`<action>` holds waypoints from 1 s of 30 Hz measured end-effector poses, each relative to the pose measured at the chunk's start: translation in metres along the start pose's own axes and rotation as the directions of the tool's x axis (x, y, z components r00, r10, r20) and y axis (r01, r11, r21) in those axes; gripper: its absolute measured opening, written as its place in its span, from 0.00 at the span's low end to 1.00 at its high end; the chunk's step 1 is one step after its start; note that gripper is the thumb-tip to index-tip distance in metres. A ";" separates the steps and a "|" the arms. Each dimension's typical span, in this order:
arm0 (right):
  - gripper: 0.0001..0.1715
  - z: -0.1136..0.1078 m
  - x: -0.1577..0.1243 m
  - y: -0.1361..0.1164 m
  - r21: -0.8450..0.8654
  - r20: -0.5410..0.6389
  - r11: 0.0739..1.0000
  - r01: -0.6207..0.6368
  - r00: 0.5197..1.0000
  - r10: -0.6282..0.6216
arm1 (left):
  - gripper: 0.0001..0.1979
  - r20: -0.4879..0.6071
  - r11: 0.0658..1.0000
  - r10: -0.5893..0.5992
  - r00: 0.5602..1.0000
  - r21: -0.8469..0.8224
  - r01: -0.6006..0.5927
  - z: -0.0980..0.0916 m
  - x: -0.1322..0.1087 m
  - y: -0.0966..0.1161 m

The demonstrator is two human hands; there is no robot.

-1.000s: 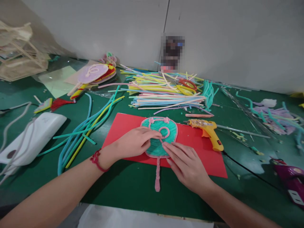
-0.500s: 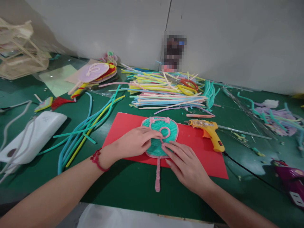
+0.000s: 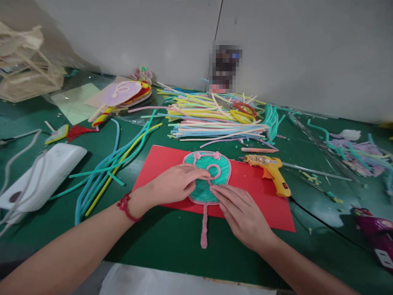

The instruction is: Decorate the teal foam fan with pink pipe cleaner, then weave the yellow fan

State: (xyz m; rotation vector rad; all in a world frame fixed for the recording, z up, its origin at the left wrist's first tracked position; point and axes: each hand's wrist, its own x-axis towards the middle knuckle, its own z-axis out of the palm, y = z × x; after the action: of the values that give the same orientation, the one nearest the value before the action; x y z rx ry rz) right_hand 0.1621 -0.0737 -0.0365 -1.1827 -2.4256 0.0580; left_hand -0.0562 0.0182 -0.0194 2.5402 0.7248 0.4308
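A teal hand fan (image 3: 204, 194) of pipe cleaners, edged in pink and with a pink handle (image 3: 204, 229), lies partly on a red sheet (image 3: 258, 209). On its face rests a pink pipe cleaner curled into a loop (image 3: 219, 168). My left hand (image 3: 176, 182) reaches over the fan from the left, its thumb and index finger closed on the lower end of the pink loop. From the right, my right hand (image 3: 241, 211) touches the fan just below, fingertips pressed together at the pink strand. The fingers hide part of that strand.
Right of the fan, a yellow hot glue gun (image 3: 270, 168) lies on the red sheet, cord trailing right. Behind are bundled pipe cleaners (image 3: 215, 127) with scissors (image 3: 244, 110). Loose pipe cleaners (image 3: 113, 168) and a white power bank (image 3: 46, 176) lie left; finished fans (image 3: 121, 93) sit behind.
My right hand's fingers have drawn closer together at the pink strand. My left hand and the fan stay in place.
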 end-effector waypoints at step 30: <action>0.22 0.001 -0.002 -0.002 -0.110 -0.009 0.993 0.039 0.999 -0.040 | 0.21 0.003 1.000 -0.003 1.000 -0.012 0.003 -0.001 0.000 0.000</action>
State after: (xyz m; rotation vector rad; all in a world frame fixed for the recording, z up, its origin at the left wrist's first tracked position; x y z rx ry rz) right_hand 0.1612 -0.0758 -0.0376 -1.1784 -2.4691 -0.0948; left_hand -0.0564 0.0183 -0.0188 2.5282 0.7226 0.4291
